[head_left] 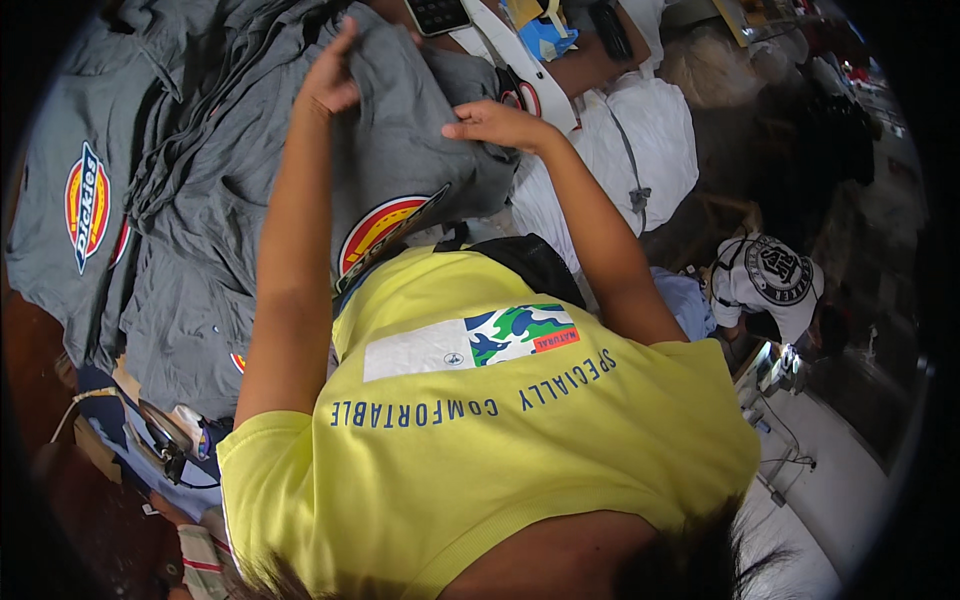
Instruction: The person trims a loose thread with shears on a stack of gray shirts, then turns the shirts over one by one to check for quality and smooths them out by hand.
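Note:
A grey T-shirt (400,140) with a red, yellow and blue chest emblem lies in front of me, its near end against my body. My left hand (332,78) is at its far left side, digits spread apart and partly covered by the grey cloth. At the shirt's right edge, my right hand (492,124) has the cloth between thumb and fingers. Left of this shirt spreads a heap of more grey T-shirts (200,190), several folds deep, with the same emblem showing.
Red-handled scissors (528,97) lie just beyond my right hand. Farther off are a dark phone or calculator (438,14) and a blue-and-yellow packet (540,30). A white cloth bundle (645,140) stands at right. Another person (768,285) is behind it. Dark-blue items (110,425) sit at lower left.

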{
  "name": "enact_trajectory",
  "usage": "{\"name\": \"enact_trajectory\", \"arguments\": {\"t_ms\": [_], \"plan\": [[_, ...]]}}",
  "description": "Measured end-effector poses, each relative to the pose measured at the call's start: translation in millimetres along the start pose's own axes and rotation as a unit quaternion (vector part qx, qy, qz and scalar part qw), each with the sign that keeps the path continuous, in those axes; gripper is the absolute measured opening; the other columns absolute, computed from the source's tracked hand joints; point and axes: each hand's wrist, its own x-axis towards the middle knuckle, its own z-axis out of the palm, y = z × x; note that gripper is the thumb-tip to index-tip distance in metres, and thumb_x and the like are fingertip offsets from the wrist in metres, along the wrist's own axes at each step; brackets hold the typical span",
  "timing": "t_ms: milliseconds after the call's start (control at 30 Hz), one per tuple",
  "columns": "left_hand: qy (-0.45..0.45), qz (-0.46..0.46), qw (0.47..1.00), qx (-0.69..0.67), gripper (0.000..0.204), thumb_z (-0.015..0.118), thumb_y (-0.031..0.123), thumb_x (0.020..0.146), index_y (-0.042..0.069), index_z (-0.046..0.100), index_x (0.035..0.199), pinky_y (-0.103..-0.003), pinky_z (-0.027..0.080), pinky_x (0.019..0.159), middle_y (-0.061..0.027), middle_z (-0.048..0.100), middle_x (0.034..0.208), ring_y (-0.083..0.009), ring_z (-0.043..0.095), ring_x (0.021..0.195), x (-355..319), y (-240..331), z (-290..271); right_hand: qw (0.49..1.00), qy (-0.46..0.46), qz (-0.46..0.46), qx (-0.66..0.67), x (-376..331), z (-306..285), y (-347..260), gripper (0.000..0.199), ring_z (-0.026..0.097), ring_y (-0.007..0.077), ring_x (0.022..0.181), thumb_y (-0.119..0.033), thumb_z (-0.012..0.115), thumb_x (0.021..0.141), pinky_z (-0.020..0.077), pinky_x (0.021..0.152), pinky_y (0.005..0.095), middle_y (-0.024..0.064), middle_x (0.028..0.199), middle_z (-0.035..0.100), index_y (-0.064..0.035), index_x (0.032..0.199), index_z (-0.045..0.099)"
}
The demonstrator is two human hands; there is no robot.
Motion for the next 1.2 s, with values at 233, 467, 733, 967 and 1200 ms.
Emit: {"name": "enact_trajectory", "arguments": {"t_ms": [233, 467, 733, 967, 1200], "plan": [[-0.056, 0.063, 0.992, -0.092, 0.095, 0.037, 0.067, 0.075, -0.009, 0.020, 0.130, -0.042, 0.024, 0.103, -0.0265, 0.026, 0.133, -0.0350, 0.028, 0.124, -6.2, 19.0, 23.3, 0.978, 0.064, -0.008, -0.197, -37.5, 14.7, 32.4, 0.041, 0.040, 0.0092, 0.064, -0.042, 0.063, 0.075, 0.0349, 0.058, 0.0249, 0.0024, 0.064, 0.046, -0.0035, 0.072, 0.050], [-0.117, 0.078, 0.977, -0.159, 0.098, 0.041, 0.067, 0.073, -0.010, 0.019, 0.129, -0.042, 0.023, 0.103, -0.0267, 0.027, 0.133, -0.0356, 0.028, 0.124, -7.0, 11.5, 2.1, 0.895, 0.168, 0.009, -0.413, -79.6, 5.2, 90.6, 0.038, 0.054, 0.0303, 0.083, -0.039, 0.063, 0.070, 0.0429, 0.069, 0.0382, 0.0140, 0.076, 0.061, -0.0056, 0.089, 0.063], [0.037, 0.076, 0.987, -0.138, 0.080, 0.038, 0.058, 0.081, -0.008, 0.030, 0.126, -0.042, 0.030, 0.100, -0.0242, 0.041, 0.124, -0.0334, 0.041, 0.116, 4.0, 0.2, -14.6, 0.974, 0.227, -0.007, -0.011, -88.7, -5.1, 122.3, 0.023, 0.056, 0.0104, 0.063, -0.024, 0.060, 0.080, 0.0396, 0.060, 0.0208, 0.0013, 0.069, 0.057, -0.0011, 0.084, 0.061], [0.159, 0.056, 0.983, -0.076, 0.062, 0.048, 0.046, 0.084, -0.005, 0.041, 0.119, -0.039, 0.033, 0.098, -0.0195, 0.050, 0.117, -0.0283, 0.047, 0.111, 3.0, 3.6, -18.0, 0.963, 0.204, 0.052, 0.169, -92.1, -10.0, 86.2, 0.026, 0.060, 0.0099, 0.070, -0.014, 0.060, 0.079, 0.0419, 0.062, 0.0197, 0.0024, 0.084, 0.061, -0.0032, 0.102, 0.055], [0.416, 0.159, 0.807, 0.388, 0.047, 0.055, 0.036, 0.082, -0.001, 0.052, 0.111, -0.031, 0.041, 0.086, -0.0129, 0.058, 0.106, -0.0227, 0.055, 0.098, -105.8, -5.8, 18.6, 0.987, 0.152, 0.024, 0.041, -87.5, -46.4, 28.7, 0.028, 0.057, 0.0074, 0.071, -0.023, 0.057, 0.082, 0.0422, 0.062, 0.0189, 0.0046, 0.088, 0.063, -0.0025, 0.101, 0.056]]}}
